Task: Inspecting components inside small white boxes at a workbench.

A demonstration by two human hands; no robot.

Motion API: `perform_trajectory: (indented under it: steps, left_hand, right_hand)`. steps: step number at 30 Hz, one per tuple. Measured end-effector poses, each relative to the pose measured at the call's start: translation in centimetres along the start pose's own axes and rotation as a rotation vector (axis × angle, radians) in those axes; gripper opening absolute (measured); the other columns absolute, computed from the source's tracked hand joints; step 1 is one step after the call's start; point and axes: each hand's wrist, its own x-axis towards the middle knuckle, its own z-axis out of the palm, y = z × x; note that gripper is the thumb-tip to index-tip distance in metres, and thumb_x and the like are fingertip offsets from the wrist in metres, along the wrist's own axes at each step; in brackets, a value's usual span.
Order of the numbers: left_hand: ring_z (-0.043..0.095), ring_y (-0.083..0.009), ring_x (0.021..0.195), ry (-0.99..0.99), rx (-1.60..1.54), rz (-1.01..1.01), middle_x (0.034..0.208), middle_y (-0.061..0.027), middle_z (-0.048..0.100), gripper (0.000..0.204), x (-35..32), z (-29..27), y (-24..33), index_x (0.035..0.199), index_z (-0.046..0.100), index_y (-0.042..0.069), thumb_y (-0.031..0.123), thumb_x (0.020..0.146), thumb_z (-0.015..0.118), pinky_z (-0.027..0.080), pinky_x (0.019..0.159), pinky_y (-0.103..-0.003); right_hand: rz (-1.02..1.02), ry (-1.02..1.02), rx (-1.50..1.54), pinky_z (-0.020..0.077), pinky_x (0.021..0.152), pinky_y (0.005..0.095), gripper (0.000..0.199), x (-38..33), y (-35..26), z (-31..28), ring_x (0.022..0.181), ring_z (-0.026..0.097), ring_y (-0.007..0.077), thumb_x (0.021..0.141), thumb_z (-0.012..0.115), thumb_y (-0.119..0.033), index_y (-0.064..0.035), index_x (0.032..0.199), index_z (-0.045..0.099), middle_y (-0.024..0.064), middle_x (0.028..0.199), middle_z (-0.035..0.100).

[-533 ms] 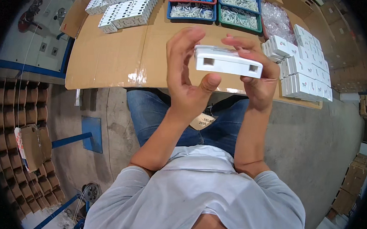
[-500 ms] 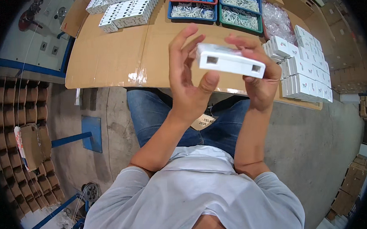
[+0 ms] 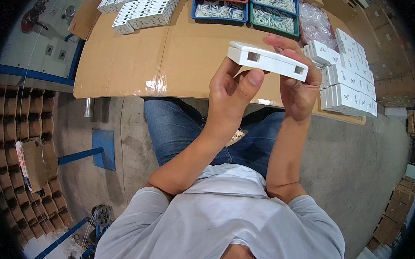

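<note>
A: Start at the hands. What are they doing?

B: The left hand [image 3: 231,97] is curled around the near end of a long white plastic box [image 3: 267,60], thumb pressed up against its lower face, fingers wrapped behind it. The right hand [image 3: 299,85] grips the other end, fingers folded over the top edge and palm beneath. Both are closed on the box, which is held up in the air between them.

A: How does the box sit?

B: Tilted, its right end lower. The side facing the camera has two small square openings, one near each end.

A: And beyond the hands?

B: Right behind them lies a cardboard-covered table [image 3: 133,63]. Just past the right hand, stacks of similar white boxes [image 3: 348,87] stand in rows. Farther out, beyond the fingertips, sit a blue tray [image 3: 220,9] and a green tray [image 3: 274,8] holding small pale parts, with a clear plastic bag [image 3: 317,23] beside them. Well off to the left, more white boxes [image 3: 145,8] lie in a group.

A: Below the hands?

B: The person's jeans-clad legs [image 3: 179,126].
</note>
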Motion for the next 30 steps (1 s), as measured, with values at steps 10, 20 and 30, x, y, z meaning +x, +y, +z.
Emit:
perform_trajectory:
  steps: [10, 20, 30]
  left_hand:
    - [0.064, -0.0229, 0.118, 0.039, 0.016, -0.031, 0.125, -0.0131, 0.063, 0.07, 0.1, -0.3, 0.0, 0.133, 0.049, -0.002, 0.055, 0.095, 0.062, 0.047, 0.107, -0.041]
    - [0.066, -0.0212, 0.103, 0.059, -0.212, -0.252, 0.108, -0.0122, 0.068, 0.063, 0.9, -0.4, 1.0, 0.13, 0.054, 0.002, 0.056, 0.097, 0.055, 0.049, 0.097, -0.035]
    - [0.065, -0.0243, 0.102, 0.055, -0.41, -0.448, 0.11, -0.0126, 0.065, 0.077, 1.4, -1.1, 0.3, 0.139, 0.045, 0.009, 0.072, 0.097, 0.03, 0.051, 0.095, -0.047]
  right_hand:
    - [0.023, 0.012, -0.037, 0.0489, 0.1, 0.0416, 0.043, -0.2, 0.6, -0.1, 0.121, 0.061, 0.0323, 0.078, 0.083, -0.019, -0.0024, 0.116, 0.072, 0.024, 0.125, 0.065]
    - [0.118, 0.004, -0.122, 0.051, 0.099, 0.0396, 0.049, 0.0, -0.5, 1.3, 0.116, 0.064, 0.0278, 0.077, 0.083, -0.008, 0.0012, 0.122, 0.067, 0.021, 0.12, 0.068]
    - [0.061, 0.076, -0.299, 0.0532, 0.095, 0.0336, 0.04, 0.0, 0.6, 1.8, 0.11, 0.068, 0.0246, 0.072, 0.077, 0.008, 0.0014, 0.111, 0.069, 0.0158, 0.111, 0.073]
